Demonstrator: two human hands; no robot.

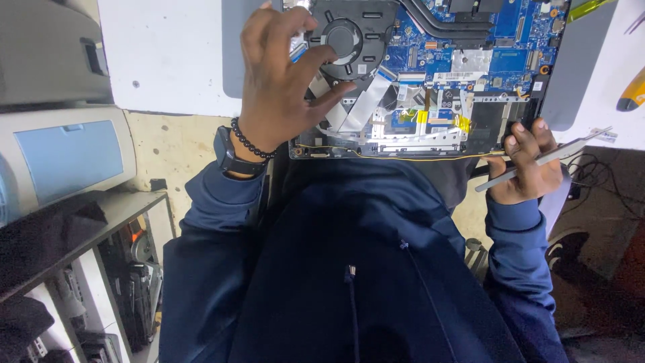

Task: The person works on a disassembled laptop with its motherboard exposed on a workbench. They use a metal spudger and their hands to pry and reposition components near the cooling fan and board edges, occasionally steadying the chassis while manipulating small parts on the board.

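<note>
The left hand (pixel 279 81) rests with fingers spread on the round black cooling fan (pixel 346 40) of the opened laptop with blue circuit board (pixel 470 60) on the white bench (pixel 168 54); the right hand (pixel 527 161) pinches a thin grey metal strip (pixel 544 158) at the laptop's near corner, seemingly mid-disassembly.

Small white rectangular labels (pixel 537 85) and yellow stickers (pixel 422 116) sit on the opened laptop's blue motherboard (pixel 510 27); no packages, signs or screens.

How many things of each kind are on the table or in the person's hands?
Opened laptop: 1
Cooling fan under the left hand: 1
Flat metal piece in the right hand: 1
Yellow-handled tools at the right edge: 2
Total: 5
</note>
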